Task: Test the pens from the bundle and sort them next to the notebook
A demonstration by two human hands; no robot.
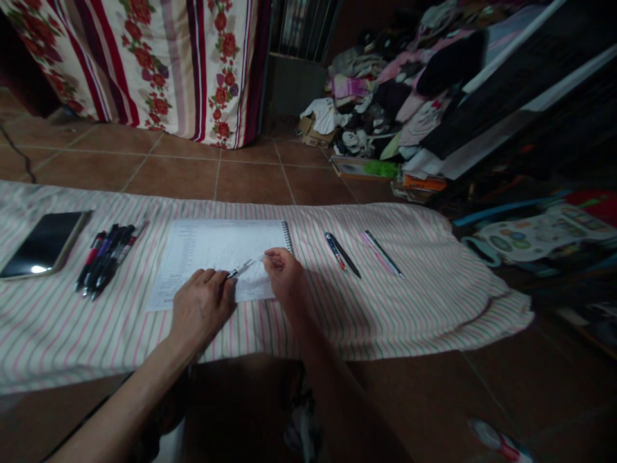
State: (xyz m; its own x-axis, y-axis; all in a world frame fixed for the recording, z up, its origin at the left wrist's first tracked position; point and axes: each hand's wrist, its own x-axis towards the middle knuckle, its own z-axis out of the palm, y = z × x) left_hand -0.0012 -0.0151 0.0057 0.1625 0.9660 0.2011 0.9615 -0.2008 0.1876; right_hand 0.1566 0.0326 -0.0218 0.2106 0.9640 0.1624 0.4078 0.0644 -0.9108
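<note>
A pen [241, 267] with a dark end and a clear, pale barrel is held at a slant above the sheets. Around its dark end, the fingers of my left hand [200, 302] are closed, with the palm down. My right hand [285, 273] pinches the pale end; exactly what lies between its fingertips is too small to tell. Beneath both hands is a spiral notebook [231, 235] with a printed sheet on the left and faint scribbles on its page. Two pens [342, 254] lie right of the notebook, and a pink pen [377, 253] lies beside a dark pen [384, 254] farther right.
A striped cloth [434, 289] covers the low table. On its left are a phone [45, 241] and a group of several pens [108, 257]. Behind the table hang floral curtains [178, 71]. A heap of clothes [385, 96] lies at the back right, on the tiled floor [183, 173].
</note>
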